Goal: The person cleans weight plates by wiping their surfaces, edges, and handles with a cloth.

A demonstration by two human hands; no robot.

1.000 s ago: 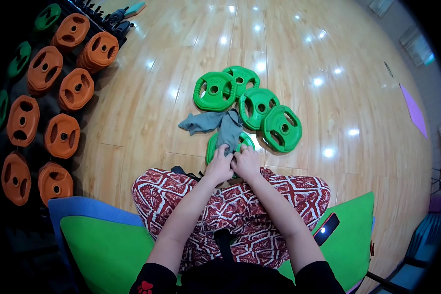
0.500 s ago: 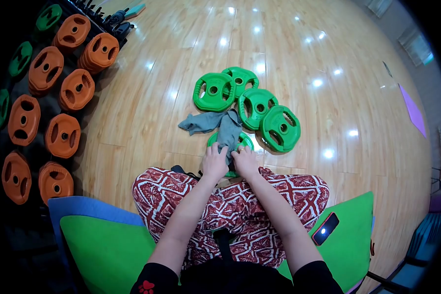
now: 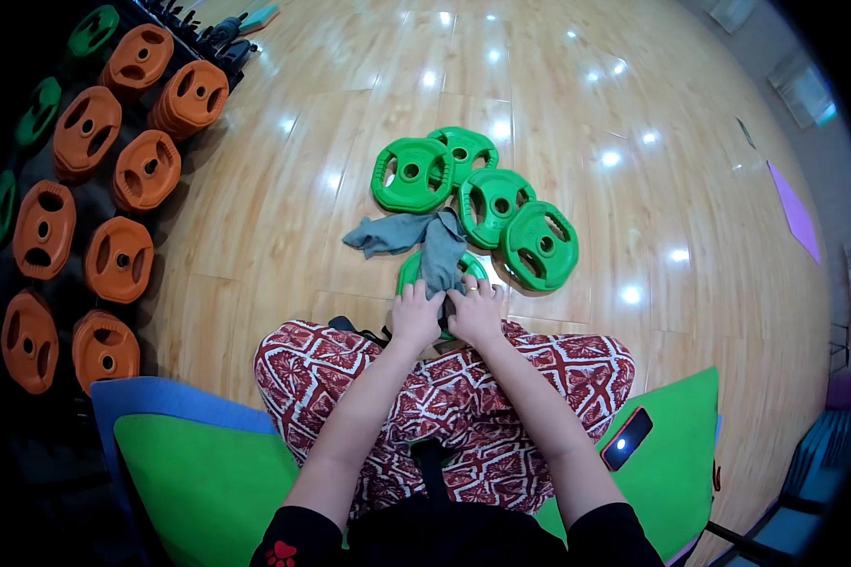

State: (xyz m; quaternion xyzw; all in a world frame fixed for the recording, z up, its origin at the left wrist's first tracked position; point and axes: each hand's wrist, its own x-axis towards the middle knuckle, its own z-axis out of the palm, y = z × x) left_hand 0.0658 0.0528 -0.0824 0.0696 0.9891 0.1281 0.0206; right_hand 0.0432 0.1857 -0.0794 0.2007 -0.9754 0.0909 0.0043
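Between my crossed legs, a green weight plate [image 3: 409, 274] lies partly under a grey cloth [image 3: 440, 257]. My left hand [image 3: 416, 318] is closed on the cloth's near end, over the plate. Close beside it, my right hand [image 3: 476, 314] has its fingers curled at the cloth's right edge and the plate; the thumbs almost meet. The fingertips and part of the plate are hidden. The cloth's other end spreads left across the floor. Just beyond lie more green plates: a front left plate [image 3: 412, 175], one behind it [image 3: 468, 151], a middle plate [image 3: 496, 208] and a right plate [image 3: 540, 246].
To the left stands a rack holding several orange plates [image 3: 121, 260] and green ones [image 3: 40, 111]. I sit on green mats [image 3: 199, 472] with a blue mat [image 3: 175, 397] underneath. A phone [image 3: 628, 439] rests by my right knee. A purple sheet [image 3: 794, 213] lies far right.
Both hands have shifted very slightly on the cloth and plate. The other plates and the phone stay in place; the view has moved a little.
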